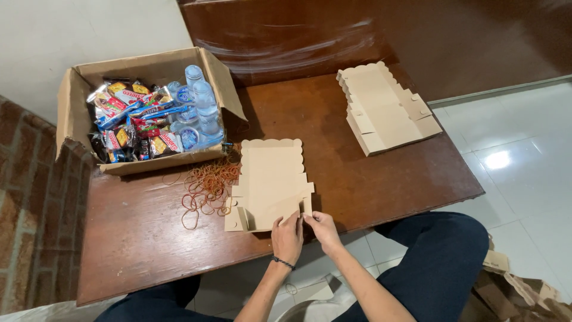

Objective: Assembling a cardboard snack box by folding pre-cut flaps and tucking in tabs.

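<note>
Left hand (287,237) and right hand (322,229) both pinch, seemingly with fingertips, the near flaps of a flat tan scallop-edged cardboard box blank (271,179) on the brown wooden table (143,232), beside scattered rubber bands (208,188).

Dark wooden table (149,238) on glossy white tiled floor (524,179), beside brick wall (30,209).

Looking steeply down from a single head-worn camera, facing forward over the brown counter (149,238). Sitting close above the near edge, taking in both hands at the bottom centre, the whole counter top, a wall beyond, and tiled floor (524,161) on the right. Sharing with no second view.
</note>
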